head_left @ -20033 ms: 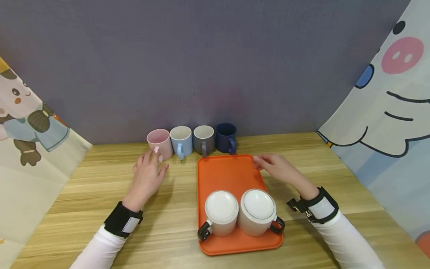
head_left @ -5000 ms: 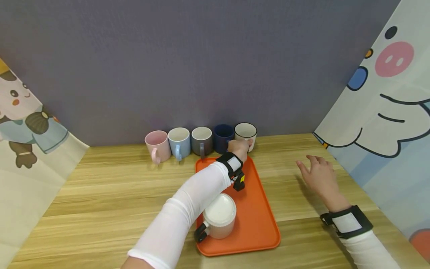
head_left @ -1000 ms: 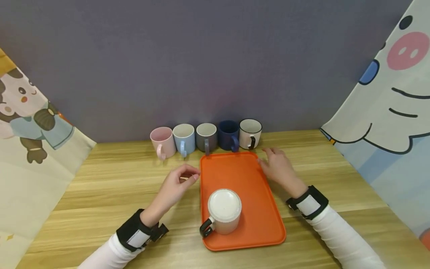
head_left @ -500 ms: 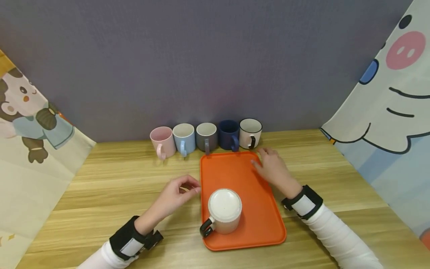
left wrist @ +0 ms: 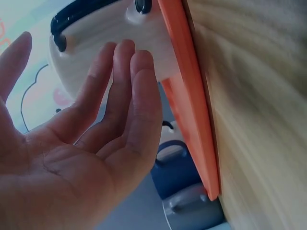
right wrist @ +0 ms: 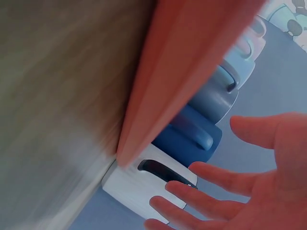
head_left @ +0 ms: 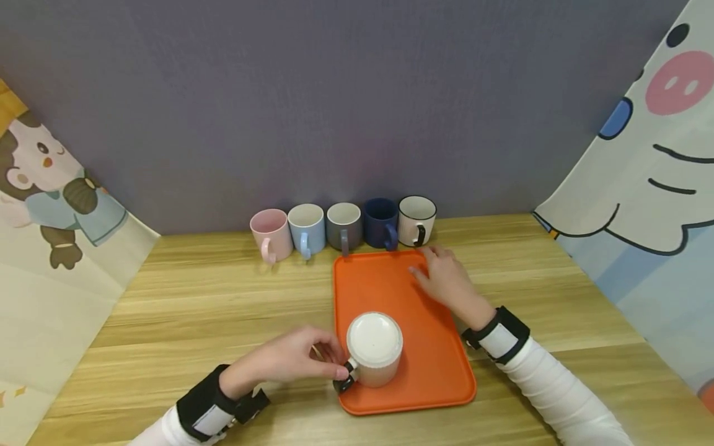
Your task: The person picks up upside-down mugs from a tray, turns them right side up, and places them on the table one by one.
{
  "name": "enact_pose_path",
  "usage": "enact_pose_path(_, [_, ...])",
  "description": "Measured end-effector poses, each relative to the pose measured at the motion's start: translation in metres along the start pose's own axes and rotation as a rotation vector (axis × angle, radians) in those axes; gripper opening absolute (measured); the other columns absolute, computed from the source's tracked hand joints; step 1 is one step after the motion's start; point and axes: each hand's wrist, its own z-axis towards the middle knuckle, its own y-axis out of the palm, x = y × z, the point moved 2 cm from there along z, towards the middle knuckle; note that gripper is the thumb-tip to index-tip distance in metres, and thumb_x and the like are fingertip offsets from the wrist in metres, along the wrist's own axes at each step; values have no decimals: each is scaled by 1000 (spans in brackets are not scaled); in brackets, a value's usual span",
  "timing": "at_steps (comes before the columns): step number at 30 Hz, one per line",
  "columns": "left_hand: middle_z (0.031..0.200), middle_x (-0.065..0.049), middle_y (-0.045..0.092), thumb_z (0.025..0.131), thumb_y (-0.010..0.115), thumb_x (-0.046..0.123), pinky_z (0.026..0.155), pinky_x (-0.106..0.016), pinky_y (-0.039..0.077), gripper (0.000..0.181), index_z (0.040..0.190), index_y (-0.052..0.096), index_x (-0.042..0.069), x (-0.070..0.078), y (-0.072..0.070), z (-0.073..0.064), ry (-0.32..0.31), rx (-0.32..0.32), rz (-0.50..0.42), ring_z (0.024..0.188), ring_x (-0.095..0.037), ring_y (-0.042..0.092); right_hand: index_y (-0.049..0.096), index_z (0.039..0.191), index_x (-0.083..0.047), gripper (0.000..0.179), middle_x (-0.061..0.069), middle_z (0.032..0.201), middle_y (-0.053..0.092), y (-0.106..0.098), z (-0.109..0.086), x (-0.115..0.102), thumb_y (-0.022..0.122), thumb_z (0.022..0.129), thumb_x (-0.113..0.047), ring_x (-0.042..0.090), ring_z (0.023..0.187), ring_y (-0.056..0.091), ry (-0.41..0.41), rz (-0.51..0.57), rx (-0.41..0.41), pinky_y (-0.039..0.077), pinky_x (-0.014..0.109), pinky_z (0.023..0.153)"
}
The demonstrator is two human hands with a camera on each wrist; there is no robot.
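An upside-down white mug (head_left: 375, 347) with a black handle (head_left: 346, 378) stands on the near part of the orange tray (head_left: 413, 409). My left hand (head_left: 304, 356) is at its handle side, thumb tip right by the handle. In the left wrist view the left hand's loosely bent fingers (left wrist: 139, 96) overlap the mug's side, with the thumb spread away. My right hand (head_left: 449, 285) hovers over the tray's far right corner, fingers spread and holding nothing. Just beyond its fingertips stands an upright white mug (head_left: 415, 217) with a black rim and handle.
Left of that white mug, a row of upright mugs runs along the grey wall (head_left: 346, 111): navy (head_left: 380, 217), grey (head_left: 341, 232), light blue (head_left: 312, 238) and pink (head_left: 273, 238). Their handles face me. Printed cartoon curtains (head_left: 630, 186) flank the wooden table (head_left: 234, 297).
Earlier, two upside-down mugs stood on the tray; one now stands upright at the row's right end. In the last second my left hand came toward me to the remaining mug's handle; the right shifted slightly left.
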Motion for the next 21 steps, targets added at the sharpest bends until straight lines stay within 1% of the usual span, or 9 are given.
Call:
enact_pose_path(6, [79, 9, 65, 84, 72, 32, 74, -22, 52, 19, 82, 67, 13, 2, 8, 0, -33, -13, -11, 76, -2, 61, 53, 124, 5, 54, 30, 119, 56, 2, 1, -5, 64, 89, -35, 47, 104, 55, 3, -6, -22, 47, 57, 89])
enact_pose_path(11, [74, 7, 63, 86, 69, 32, 66, -17, 47, 23, 79, 67, 11, 1, 15, 2, -33, -36, -78, 69, 0, 56, 53, 125, 5, 54, 30, 119, 55, 2, 1, -8, 64, 89, -34, 46, 103, 56, -1, 5, -26, 48, 56, 88])
enact_pose_path(13, [75, 2, 66, 88, 68, 30, 66, -16, 46, 23, 81, 70, 9, 0, 17, 3, -30, -38, -129, 70, 0, 57, 53, 125, 6, 55, 30, 119, 55, 2, 1, -8, 64, 89, -34, 47, 103, 56, -2, 9, -27, 47, 56, 88])
enact_pose_path(17, [83, -8, 72, 89, 67, 26, 70, -17, 49, 21, 87, 73, 5, -1, 21, 5, -37, -15, -197, 74, -2, 61, 52, 126, 6, 55, 30, 121, 55, 2, 1, -7, 64, 90, -34, 47, 105, 55, 3, 16, -34, 46, 57, 91])
enact_pose_path(21, [86, -22, 70, 90, 65, 21, 71, -21, 52, 23, 90, 72, -2, -2, 25, 6, -37, -33, -322, 76, -7, 63, 52, 127, 5, 56, 31, 122, 54, 1, 1, -5, 63, 90, -35, 48, 107, 54, 22, 16, -47, 45, 57, 92])
